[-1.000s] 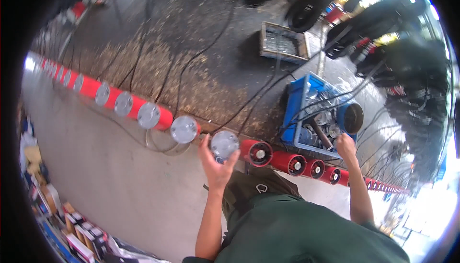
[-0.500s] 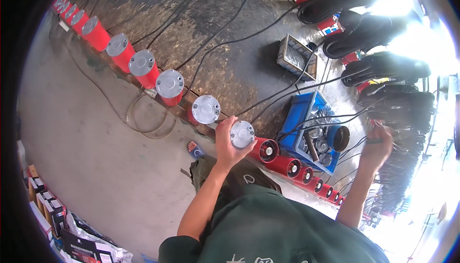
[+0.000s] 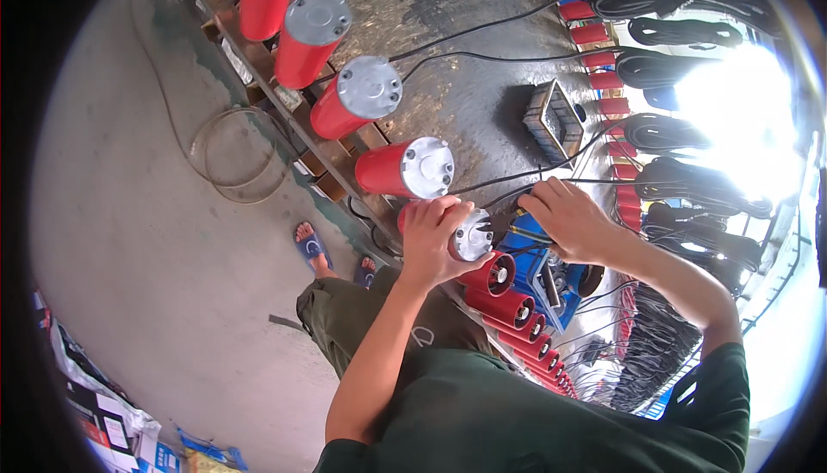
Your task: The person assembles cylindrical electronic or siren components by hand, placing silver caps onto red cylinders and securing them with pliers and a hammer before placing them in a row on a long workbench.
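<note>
My left hand (image 3: 426, 245) is wrapped around a red cylinder with a silver metal end cap (image 3: 473, 236), tilted at the bench edge. Just to its right, my right hand (image 3: 567, 221) is closed in a pinch on a black cable whose thin coloured wires (image 3: 531, 233) show below the fingers. The grip itself is partly hidden. Beyond my left hand stands another red cylinder (image 3: 379, 170) with a silver cap. On the near side lies an open-ended red cylinder (image 3: 500, 275) with a dark inside and a pale hub.
More capped red cylinders (image 3: 340, 115) line the bench edge. A blue crate (image 3: 564, 314) of metal parts sits under my right forearm, near a small metal-sided bin (image 3: 551, 120). Coiled black cables (image 3: 680, 72) lie along the far side. A hose loop (image 3: 237, 154) lies on the floor.
My right hand has come left from the far cables to beside the capped cylinder, now with a cable in it. My left hand keeps its hold on the cylinder. The view has shifted.
</note>
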Tool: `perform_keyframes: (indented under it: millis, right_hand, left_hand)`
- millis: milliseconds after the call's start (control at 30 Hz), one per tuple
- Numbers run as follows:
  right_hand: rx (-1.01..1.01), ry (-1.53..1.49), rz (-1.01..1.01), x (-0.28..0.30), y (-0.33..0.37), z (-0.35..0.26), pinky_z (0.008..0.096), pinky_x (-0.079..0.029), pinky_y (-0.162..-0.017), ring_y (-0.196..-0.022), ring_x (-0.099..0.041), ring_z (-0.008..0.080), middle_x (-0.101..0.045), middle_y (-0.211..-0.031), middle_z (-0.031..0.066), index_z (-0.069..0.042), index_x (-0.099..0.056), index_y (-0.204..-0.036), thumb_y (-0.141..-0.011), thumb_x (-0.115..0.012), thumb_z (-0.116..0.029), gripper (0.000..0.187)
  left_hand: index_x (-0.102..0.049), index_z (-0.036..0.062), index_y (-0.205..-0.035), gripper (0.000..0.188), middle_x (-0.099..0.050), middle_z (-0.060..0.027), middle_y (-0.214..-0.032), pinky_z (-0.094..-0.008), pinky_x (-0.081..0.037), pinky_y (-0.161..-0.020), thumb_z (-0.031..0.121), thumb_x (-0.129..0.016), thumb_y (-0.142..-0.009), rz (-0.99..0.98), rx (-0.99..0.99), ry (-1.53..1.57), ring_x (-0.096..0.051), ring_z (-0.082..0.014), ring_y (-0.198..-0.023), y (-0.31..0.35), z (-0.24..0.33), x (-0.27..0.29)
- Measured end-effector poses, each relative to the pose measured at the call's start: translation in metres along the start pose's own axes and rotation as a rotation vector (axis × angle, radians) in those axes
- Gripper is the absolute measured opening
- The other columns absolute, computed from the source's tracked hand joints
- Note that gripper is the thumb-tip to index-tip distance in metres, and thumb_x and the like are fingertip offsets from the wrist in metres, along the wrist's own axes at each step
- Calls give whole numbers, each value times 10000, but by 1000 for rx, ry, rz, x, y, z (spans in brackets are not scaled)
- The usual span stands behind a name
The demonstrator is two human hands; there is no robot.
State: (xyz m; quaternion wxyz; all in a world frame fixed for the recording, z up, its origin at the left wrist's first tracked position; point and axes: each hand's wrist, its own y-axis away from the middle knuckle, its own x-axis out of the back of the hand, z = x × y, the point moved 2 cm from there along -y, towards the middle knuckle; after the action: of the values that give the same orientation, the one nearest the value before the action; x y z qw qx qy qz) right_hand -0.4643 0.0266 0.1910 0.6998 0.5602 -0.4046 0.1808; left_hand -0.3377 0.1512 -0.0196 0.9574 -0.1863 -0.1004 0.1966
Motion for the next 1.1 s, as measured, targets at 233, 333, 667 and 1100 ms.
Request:
perform_keyframes:
  millis: [233,333,667,1100]
  right_hand:
    - [222,193,-80,34,-40,-1,379,-494,-821,-1075,-590,255,-574,-1151,67,-59,-566,-1311,-709,-838,-94,661]
    - [312,391,-96,45,-49,-4,350,-491,-780,-1013,-611,222,-585,-1119,39,-89,-577,-1274,-730,-839,-138,605]
    - [-391,-728,-893,48,-41,-46,370,-488,-582,-718,-558,168,-565,-873,24,-62,-566,-1179,-851,-624,-71,333]
    - [-299,-178,-594,39,-14,-64,319,-504,-592,-813,-628,210,-624,-1011,120,-15,-581,-1110,-843,-693,-59,293]
  left_hand:
    - [-647,159,-1285,810,-628,-46,-1214,-482,-468,-945,411,-991,-596,26,34,43,-620,-313,-1088,1,-1,2]
    - [-653,158,-1280,813,-626,-50,-1213,-478,-477,-948,402,-995,-585,47,29,49,-620,-315,-1084,2,-3,0]
    - [-660,155,-1293,833,-626,-57,-1193,-478,-481,-961,373,-1005,-567,55,20,34,-611,-318,-1086,6,-1,-1]
    - [-667,143,-1291,835,-626,-68,-1189,-470,-480,-970,367,-1009,-563,46,18,85,-609,-324,-1100,4,2,0]
